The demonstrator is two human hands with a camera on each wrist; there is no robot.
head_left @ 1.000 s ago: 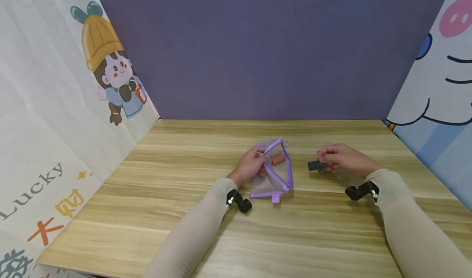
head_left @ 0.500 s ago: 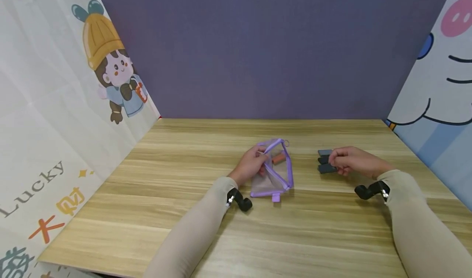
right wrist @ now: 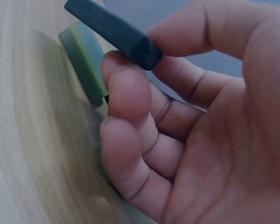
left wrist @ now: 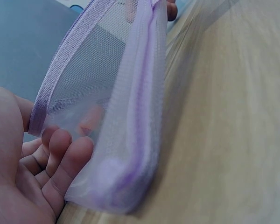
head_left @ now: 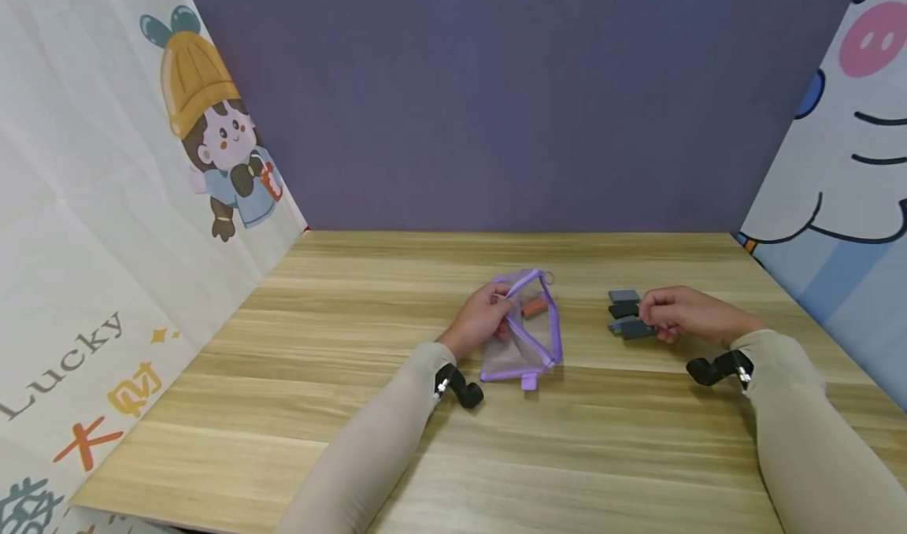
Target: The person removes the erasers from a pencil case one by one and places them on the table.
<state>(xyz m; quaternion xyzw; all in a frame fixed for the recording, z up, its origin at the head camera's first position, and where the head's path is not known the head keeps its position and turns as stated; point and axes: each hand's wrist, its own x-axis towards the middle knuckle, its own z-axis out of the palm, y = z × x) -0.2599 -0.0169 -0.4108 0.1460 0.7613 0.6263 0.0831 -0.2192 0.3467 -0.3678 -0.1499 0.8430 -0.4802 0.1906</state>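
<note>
My left hand [head_left: 478,320] pinches the edge of a purple mesh zip pouch [head_left: 505,353], and the pouch's mouth gapes. An orange-brown block [head_left: 534,306] shows inside it; in the left wrist view the mesh [left wrist: 98,65] blurs it. To the right of the pouch, thumb and fingertips of my right hand [head_left: 683,313] pinch the end of a slim dark block [right wrist: 114,35]. Close under that block lies a greenish block [right wrist: 84,60] on the wood. A grey block [head_left: 623,295] and a black block [head_left: 623,310] lie just beyond.
The wood-grain table [head_left: 368,305] carries everything. A purple-grey panel [head_left: 468,101] rises along its back edge. Printed cloths hang at the left [head_left: 78,195] and right [head_left: 843,274] sides.
My right hand has drawn back to the right with the dark block, and the grey, black and greenish blocks now show on the table. The left hand and pouch stay put.
</note>
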